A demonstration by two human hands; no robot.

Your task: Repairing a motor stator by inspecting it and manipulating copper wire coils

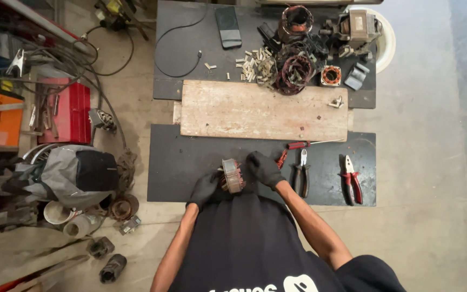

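Note:
I hold a round motor stator (232,175) with copper windings between both gloved hands, just above the near edge of a dark low table (185,162). My left hand (205,188) in a black glove grips its left side. My right hand (264,168), also gloved, closes over its right side. Black-handled pliers (300,174) lie just right of my right hand, with red-handled pliers (352,179) further right. A red-handled screwdriver (304,144) lies along the edge of a pale wooden board (260,111).
Behind the board lie several stators and coils (294,70), small paper slips (252,66), a phone (228,27) and a cable (177,48). A white bucket (386,38) stands far right. A red toolbox (71,111), a grey bag (77,173) and scrap parts crowd the floor at left.

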